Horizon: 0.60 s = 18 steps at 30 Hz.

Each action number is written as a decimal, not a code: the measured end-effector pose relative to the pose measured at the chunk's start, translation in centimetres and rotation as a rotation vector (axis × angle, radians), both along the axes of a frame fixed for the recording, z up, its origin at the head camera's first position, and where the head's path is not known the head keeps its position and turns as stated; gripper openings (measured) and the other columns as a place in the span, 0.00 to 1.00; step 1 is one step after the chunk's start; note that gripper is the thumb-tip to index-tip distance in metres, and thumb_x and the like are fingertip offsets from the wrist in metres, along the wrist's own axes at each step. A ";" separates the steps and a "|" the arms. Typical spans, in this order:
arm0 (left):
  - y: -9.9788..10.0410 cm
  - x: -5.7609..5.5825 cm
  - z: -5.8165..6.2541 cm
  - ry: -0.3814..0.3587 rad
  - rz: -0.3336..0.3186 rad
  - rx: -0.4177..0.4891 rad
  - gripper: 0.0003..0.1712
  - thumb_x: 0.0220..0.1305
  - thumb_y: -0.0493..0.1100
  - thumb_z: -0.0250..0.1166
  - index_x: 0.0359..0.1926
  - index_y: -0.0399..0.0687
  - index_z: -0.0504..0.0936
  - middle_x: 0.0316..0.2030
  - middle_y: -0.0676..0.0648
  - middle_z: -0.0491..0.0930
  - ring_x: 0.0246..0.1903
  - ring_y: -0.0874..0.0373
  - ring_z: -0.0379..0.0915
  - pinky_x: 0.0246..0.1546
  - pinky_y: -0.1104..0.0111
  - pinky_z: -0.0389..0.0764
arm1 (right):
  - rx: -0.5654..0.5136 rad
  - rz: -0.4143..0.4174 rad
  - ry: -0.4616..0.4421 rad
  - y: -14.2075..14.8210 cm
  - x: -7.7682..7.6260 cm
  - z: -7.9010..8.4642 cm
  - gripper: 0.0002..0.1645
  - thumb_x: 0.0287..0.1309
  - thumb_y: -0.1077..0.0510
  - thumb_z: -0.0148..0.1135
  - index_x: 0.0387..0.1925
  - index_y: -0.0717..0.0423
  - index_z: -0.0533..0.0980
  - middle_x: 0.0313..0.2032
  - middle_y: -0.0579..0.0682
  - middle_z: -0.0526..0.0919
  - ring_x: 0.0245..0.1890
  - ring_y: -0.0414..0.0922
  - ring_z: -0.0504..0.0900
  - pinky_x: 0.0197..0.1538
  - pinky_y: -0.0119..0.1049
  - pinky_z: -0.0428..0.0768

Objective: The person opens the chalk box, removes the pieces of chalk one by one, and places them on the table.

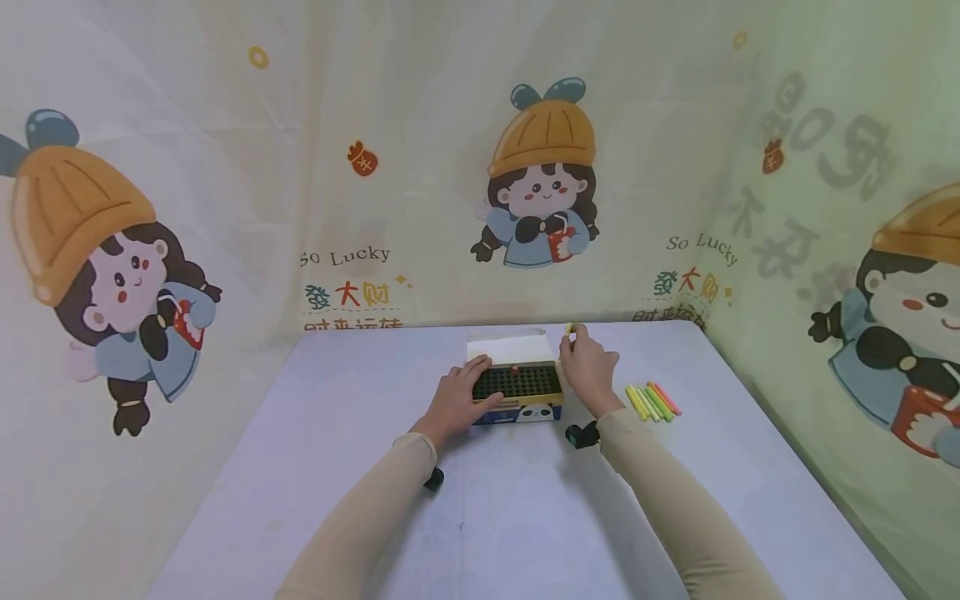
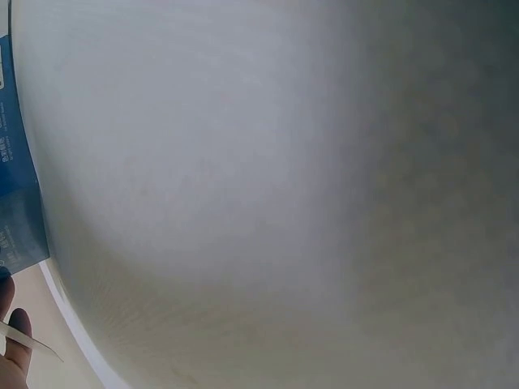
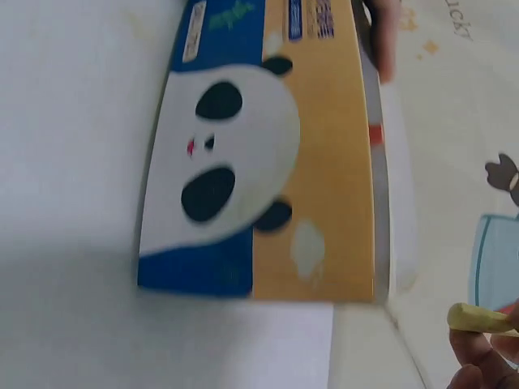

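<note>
A small cardboard box [image 1: 538, 412] with a panda face on its blue and yellow front stands on the table, its white lid flap [image 1: 510, 348] folded back. Inside is a black insert [image 1: 525, 382] full of round holes, and one red chalk stick [image 1: 515, 369] shows in it near the back. My left hand [image 1: 453, 402] grips the box's left end, thumb along the front and fingers towards the back. Beyond the right back corner, my right hand [image 1: 588, 371] pinches a yellow chalk stick [image 3: 480, 318] between fingertips, raised and apart from the box.
Several chalk sticks [image 1: 654, 402] in yellow, green and red lie side by side on the table, right of the box. The white table [image 1: 345, 417] meets a printed cloth backdrop [image 1: 435, 208] at its back edge. Dark wrist cameras hang under both sleeves.
</note>
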<state>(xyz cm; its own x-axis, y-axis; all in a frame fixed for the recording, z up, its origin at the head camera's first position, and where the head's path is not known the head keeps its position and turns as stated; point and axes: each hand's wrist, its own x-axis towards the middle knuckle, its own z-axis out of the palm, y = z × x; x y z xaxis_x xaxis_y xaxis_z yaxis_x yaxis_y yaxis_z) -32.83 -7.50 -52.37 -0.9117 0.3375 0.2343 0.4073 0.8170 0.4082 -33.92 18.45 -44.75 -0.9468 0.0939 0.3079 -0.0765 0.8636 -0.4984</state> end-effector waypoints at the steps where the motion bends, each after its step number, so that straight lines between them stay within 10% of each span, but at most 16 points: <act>1: 0.0 0.0 0.0 0.003 0.003 -0.001 0.50 0.68 0.78 0.52 0.82 0.60 0.58 0.81 0.55 0.56 0.67 0.43 0.67 0.67 0.42 0.66 | -0.009 -0.009 -0.006 0.3 0.0 0.1 0.27 0.81 0.49 0.43 0.67 0.62 0.69 0.41 0.59 0.89 0.41 0.59 0.87 0.55 0.69 0.68; 18: 0.1 0.1 0.1 -0.003 0.020 -0.018 0.49 0.69 0.76 0.54 0.82 0.61 0.57 0.81 0.55 0.56 0.68 0.43 0.66 0.67 0.42 0.66 | -0.107 -0.120 -0.160 7.2 0.5 -2.1 0.31 0.78 0.49 0.40 0.71 0.61 0.70 0.56 0.63 0.84 0.56 0.64 0.80 0.57 0.71 0.64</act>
